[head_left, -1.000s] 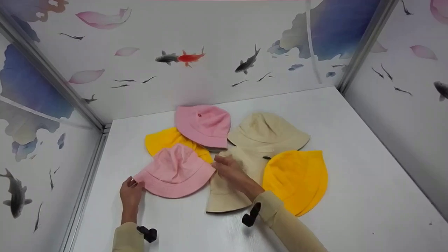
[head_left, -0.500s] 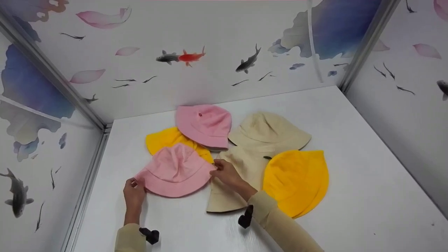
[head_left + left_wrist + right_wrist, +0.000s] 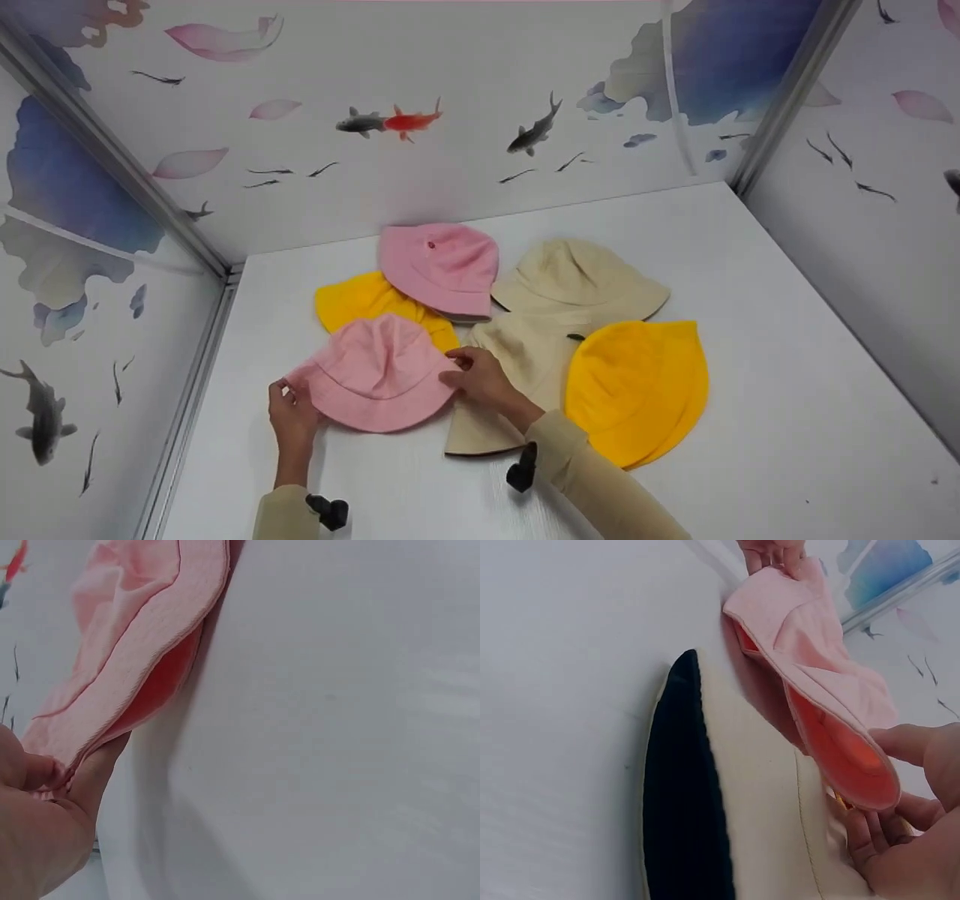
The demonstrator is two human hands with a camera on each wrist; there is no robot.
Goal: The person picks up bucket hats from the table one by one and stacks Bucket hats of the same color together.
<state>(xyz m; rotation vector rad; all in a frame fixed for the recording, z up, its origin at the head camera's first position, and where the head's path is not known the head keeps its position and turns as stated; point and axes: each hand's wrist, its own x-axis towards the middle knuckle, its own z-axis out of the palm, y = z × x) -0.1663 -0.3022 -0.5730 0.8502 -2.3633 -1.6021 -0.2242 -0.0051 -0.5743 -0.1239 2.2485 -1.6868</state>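
A light pink bucket hat [image 3: 381, 367] is stretched between both hands at the front left of the pile, its brim raised off the table. My left hand [image 3: 292, 412] pinches the left end of the brim; in the left wrist view, thumb and fingers close on the pink cloth [image 3: 112, 690]. At the opposite end, my right hand [image 3: 484, 379] holds the brim edge. Seen from the right wrist, the thumb lies on one side of the pink brim [image 3: 847, 765] and the fingers on the other. Beneath the right hand lies a beige bucket hat [image 3: 487, 431] with a dark lining [image 3: 682, 795].
Behind the held hat are a yellow hat [image 3: 349, 300] and another pink hat [image 3: 442, 262]. A second beige hat [image 3: 577, 277] lies at the back right, a yellow hat [image 3: 637, 390] at the right. Patterned walls [image 3: 465, 172] enclose the white table [image 3: 787, 375].
My right hand has shifted slightly left and down onto the pink hat's brim. The hat has come a little nearer to me, its brim lifted. My left hand has moved slightly right.
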